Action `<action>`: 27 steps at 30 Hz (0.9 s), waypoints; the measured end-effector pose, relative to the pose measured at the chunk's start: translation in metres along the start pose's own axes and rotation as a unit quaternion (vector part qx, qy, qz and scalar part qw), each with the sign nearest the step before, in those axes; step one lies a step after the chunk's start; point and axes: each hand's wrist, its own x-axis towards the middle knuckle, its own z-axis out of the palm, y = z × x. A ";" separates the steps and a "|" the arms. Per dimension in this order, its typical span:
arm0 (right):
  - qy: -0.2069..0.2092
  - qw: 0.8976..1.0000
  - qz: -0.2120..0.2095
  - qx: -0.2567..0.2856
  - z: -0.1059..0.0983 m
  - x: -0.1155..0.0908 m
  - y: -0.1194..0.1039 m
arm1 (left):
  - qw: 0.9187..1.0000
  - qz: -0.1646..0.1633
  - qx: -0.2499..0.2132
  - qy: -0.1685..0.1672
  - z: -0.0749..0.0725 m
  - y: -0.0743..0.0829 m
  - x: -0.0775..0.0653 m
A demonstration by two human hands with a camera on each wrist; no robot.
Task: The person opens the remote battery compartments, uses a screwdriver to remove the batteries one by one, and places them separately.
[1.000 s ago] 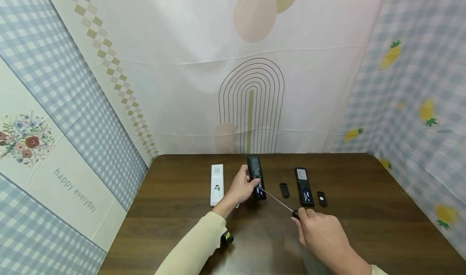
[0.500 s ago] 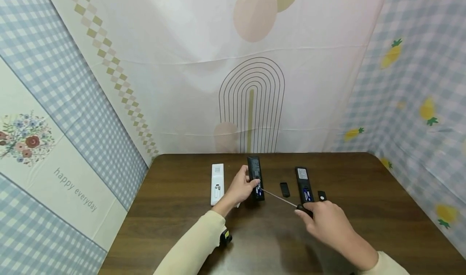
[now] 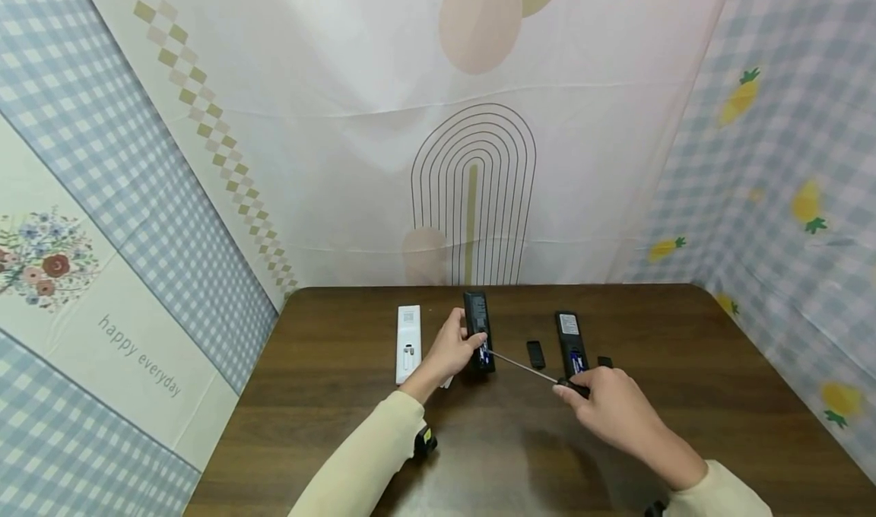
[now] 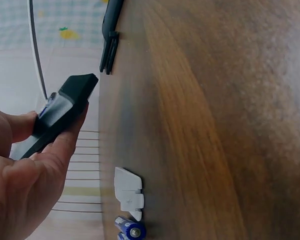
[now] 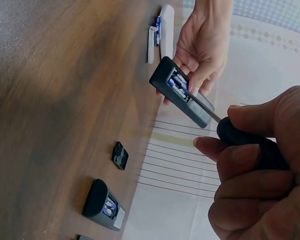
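My left hand [image 3: 449, 350] holds a black remote control [image 3: 477, 312] tilted above the table, its back toward me. In the right wrist view its battery bay is uncovered, with blue-and-white batteries [image 5: 177, 85] inside. The left thumb presses beside the bay. My right hand [image 3: 619, 410] grips the black handle [image 5: 240, 135] of a screwdriver [image 3: 523, 366]. Its long thin shaft reaches left to the batteries in the bay; the left wrist view also shows the shaft meeting the bay. Exactly where the tip touches is hard to tell.
A white remote [image 3: 408, 334] lies left of the left hand, near a white battery cover [image 4: 128, 190] and blue batteries [image 4: 132, 228]. Rightward lie a black cover [image 3: 535, 355], a second black remote [image 3: 569, 338] with batteries showing, and another cover [image 3: 605, 362], partly hidden by the right hand.
The right hand has shifted right and slightly up, and the screwdriver shaft lies flatter. The left hand and its remote have stayed nearly in place.
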 end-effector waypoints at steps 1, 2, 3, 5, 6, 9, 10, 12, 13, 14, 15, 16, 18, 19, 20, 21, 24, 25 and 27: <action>-0.002 1.000 0.001 0.001 0.000 0.001 0.000 | 1.000 -0.002 -0.004 0.000 0.000 0.000 0.001; -0.003 1.000 0.002 0.003 0.000 0.001 0.000 | 1.000 -0.002 -0.008 -0.001 0.000 0.000 0.002; -0.005 1.000 0.003 0.005 0.000 0.001 0.000 | 1.000 -0.002 -0.012 -0.002 0.000 -0.001 0.002; -0.010 1.000 0.007 0.011 0.000 0.003 0.001 | 1.000 -0.010 -0.021 -0.006 -0.001 -0.001 0.003; -0.014 1.000 0.011 0.014 -0.001 0.003 0.001 | 1.000 -0.015 -0.025 -0.008 -0.001 -0.002 0.004; -0.026 0.999 0.023 0.033 -0.001 0.005 0.004 | 0.999 -0.031 -0.036 -0.012 -0.001 -0.005 0.005; -0.030 0.998 0.028 0.040 -0.001 0.006 0.006 | 0.998 -0.037 -0.039 -0.012 -0.001 -0.006 0.006; -0.038 0.997 0.037 0.056 0.000 0.007 0.010 | 0.998 -0.042 -0.046 -0.010 -0.001 -0.008 0.007; -0.041 0.996 0.041 0.063 0.000 0.008 0.012 | 0.998 -0.042 -0.049 -0.008 -0.001 -0.009 0.008; -0.045 0.995 0.044 0.071 0.001 0.008 0.014 | 0.998 -0.042 -0.052 -0.007 -0.001 -0.010 0.009; -0.050 0.994 0.051 0.080 0.001 0.008 0.017 | 0.998 -0.042 -0.054 -0.005 0.000 -0.010 0.009; -0.054 0.993 0.053 0.088 0.002 0.008 0.019 | 0.997 -0.043 -0.056 -0.004 0.000 -0.010 0.009; -0.061 0.991 0.058 0.102 0.002 0.008 0.023 | 0.997 -0.042 -0.064 -0.003 0.001 -0.011 0.010; -0.065 0.990 0.058 0.110 0.003 0.008 0.025 | 0.997 -0.041 -0.068 -0.003 0.002 -0.011 0.011; -0.069 0.989 0.061 0.118 0.003 0.007 0.026 | 0.997 -0.041 -0.072 -0.003 0.003 -0.011 0.011; -0.069 0.988 0.062 0.121 0.003 0.007 0.027 | 0.996 -0.041 -0.076 -0.003 0.004 -0.011 0.011; -0.063 0.990 0.057 0.112 0.006 0.005 0.029 | 0.995 -0.039 -0.087 -0.001 0.005 -0.012 0.012; -0.057 0.992 0.050 0.098 0.007 0.004 0.028 | 0.995 -0.040 -0.089 0.001 0.005 -0.013 0.013; -0.037 0.998 0.024 0.055 0.009 0.002 0.027 | 0.995 -0.041 -0.093 0.004 0.005 -0.013 0.014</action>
